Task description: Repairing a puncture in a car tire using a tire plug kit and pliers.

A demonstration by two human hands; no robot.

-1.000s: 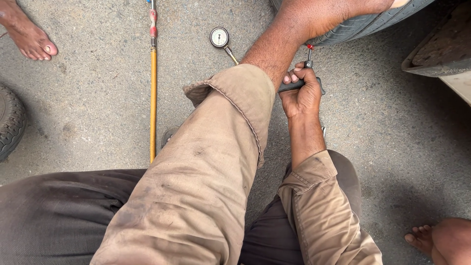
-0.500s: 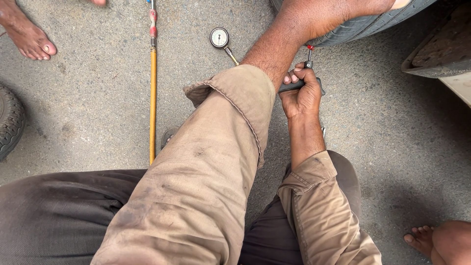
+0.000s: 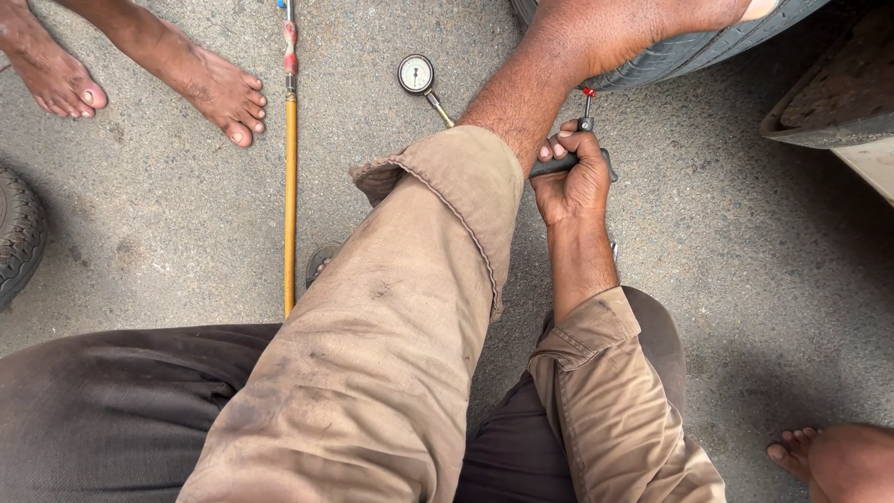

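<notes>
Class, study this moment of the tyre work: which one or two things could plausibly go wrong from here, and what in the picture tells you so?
The right hand grips a dark tool handle close beside the tyre that the left hand presses; a slip might jab fingers. Bare feet stand beside the long yellow rod, so someone could trip on it.

The scene is viewed from a single head-worn camera, aimed steeply down over the wearer's own arms and lap at close range. The concrete ground is taken in, with a tyre cut off at the top edge.
</notes>
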